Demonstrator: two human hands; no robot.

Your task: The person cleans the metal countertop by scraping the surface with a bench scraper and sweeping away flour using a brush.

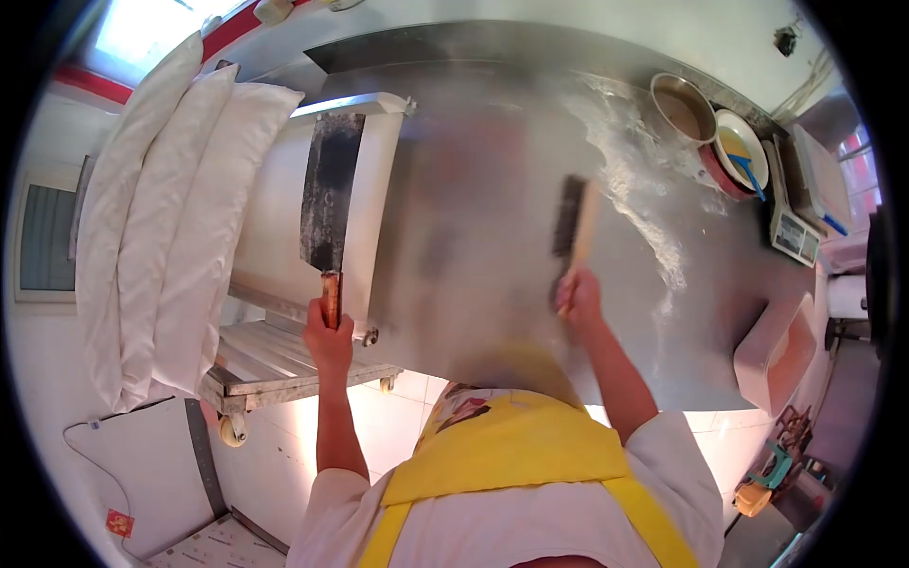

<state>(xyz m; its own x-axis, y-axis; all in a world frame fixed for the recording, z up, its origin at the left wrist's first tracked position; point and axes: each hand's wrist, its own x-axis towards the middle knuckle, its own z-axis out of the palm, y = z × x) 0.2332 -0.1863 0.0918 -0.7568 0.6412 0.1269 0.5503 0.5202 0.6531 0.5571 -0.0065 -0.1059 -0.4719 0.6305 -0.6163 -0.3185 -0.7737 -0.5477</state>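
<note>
My left hand [329,339] is closed around the wooden handle of a large cleaver [329,194]. Its dark, wide blade points away from me, over the pale metal box-like unit [270,204] at the left. In my right hand [579,295] is a bench brush [576,218] with dark bristles and a light wooden back, slightly blurred and held over the steel worktop [483,256]. The bristles face left. White flour [630,180] lies in an uneven streak on the worktop, to the right of the brush.
White stuffed sacks [180,227] lean at the left, above a wheeled wooden dolly [275,383]. A metal pot [684,107], a bowl with a blue utensil [740,142] and a scale [793,237] stand at the back right. A pinkish bin [776,352] sits by the right edge.
</note>
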